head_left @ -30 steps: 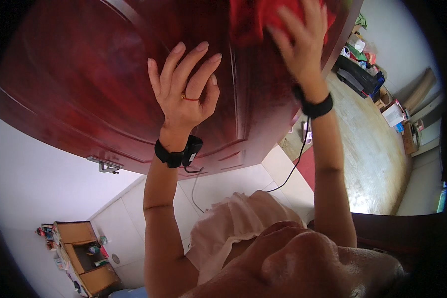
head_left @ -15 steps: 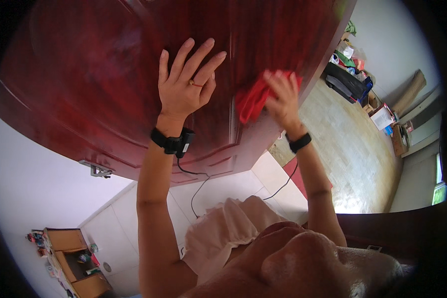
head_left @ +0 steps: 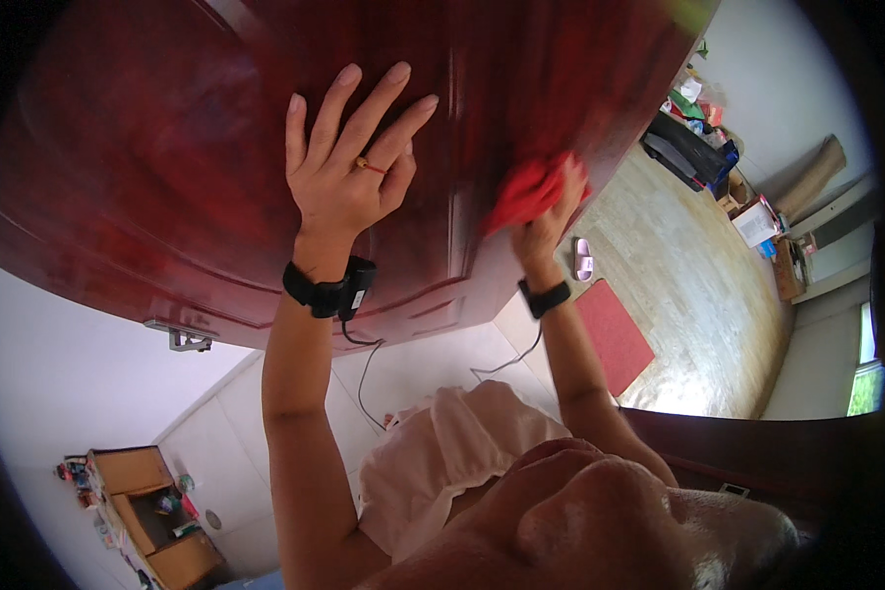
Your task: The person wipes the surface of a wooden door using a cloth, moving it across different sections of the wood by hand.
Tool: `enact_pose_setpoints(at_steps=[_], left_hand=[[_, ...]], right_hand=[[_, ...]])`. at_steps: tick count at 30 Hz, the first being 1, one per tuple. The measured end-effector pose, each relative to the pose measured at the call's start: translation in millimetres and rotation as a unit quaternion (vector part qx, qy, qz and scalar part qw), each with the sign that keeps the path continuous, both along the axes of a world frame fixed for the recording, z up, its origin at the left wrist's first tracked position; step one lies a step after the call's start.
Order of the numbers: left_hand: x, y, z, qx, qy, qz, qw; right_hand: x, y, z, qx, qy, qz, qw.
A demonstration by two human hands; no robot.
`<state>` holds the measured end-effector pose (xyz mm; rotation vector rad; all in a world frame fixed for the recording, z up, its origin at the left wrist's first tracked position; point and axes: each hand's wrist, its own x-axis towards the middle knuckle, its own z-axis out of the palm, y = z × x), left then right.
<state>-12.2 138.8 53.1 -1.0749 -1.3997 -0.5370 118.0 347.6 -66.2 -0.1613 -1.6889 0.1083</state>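
A dark red wooden door (head_left: 197, 197) with moulded panels fills the upper part of the view. Flat on it, fingers spread, lies my left hand (head_left: 349, 182), holding nothing; a ring sits on one finger. Farther right, close to the door's edge, my right hand (head_left: 551, 216) is closed on a bright red cloth (head_left: 529, 192) pressed to the surface. Cloth and fingers are partly blurred, and some fingertips are hidden behind the cloth. Each wrist wears a black strap; the left one carries a small black box (head_left: 360, 285) with a cable.
A metal door fitting (head_left: 179, 334) juts from the door's lower left edge. Beyond the right edge, a pink slipper (head_left: 583, 261) and a red mat (head_left: 615, 334) lie on the floor. Bags and boxes line the far wall. An open cardboard box (head_left: 157, 516) stands at lower left.
My right hand has moved slightly left and down with the cloth, turning and bunching it. My left hand has shifted a little left and up. The slipper and more of the mat now show.
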Motion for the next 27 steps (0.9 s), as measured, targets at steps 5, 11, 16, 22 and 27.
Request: enact_pose_setpoints(at_steps=[5,11,16,22,27], left_hand=[[5,0,3,-0.025,-0.003,-0.002,1.0],[4,-1,-1,-0.022,0.002,0.01,1.0],[0,6,-2,-0.016,0.02,0.007,1.0],[-3,1,-3,-0.016,0.026,0.011,0.999],[3,-1,2,-0.013,0.016,-0.001,1.0]], right_hand=[[32,-11,-107,-0.047,-0.094,0.012,0.994],[26,21,52,-0.009,0.02,0.037,0.999],[15,50,126,0.042,0.09,0.002,0.995],[22,39,-16,-0.183,0.056,0.023,0.981],[59,0,-156,-0.334,-0.039,-0.008,0.942]])
